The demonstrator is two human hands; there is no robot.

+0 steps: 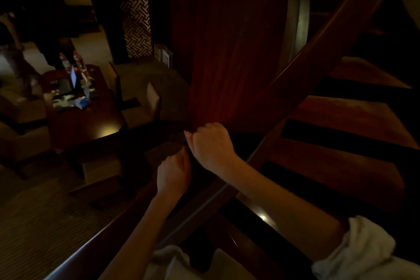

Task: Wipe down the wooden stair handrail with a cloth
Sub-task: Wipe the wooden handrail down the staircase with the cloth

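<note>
- The handrail (329, 38) looks to me like dark polished wood, smooth, with a thin glossy streak of light.
- The stair treads (341, 116) are reddish wood, and I see a bright gloss spot on a near one.
- The column (231, 52) is red-brown wood with vertical grain.
- The far-left table (91, 125) is dark, glossy wood.
- The carpet (41, 218) is matt and ribbed.
- My right sleeve (363, 250) is pale, nubby cloth.

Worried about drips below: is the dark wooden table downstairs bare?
No, two clear plastic bottles and other small items stand on the dark wooden table.
</note>
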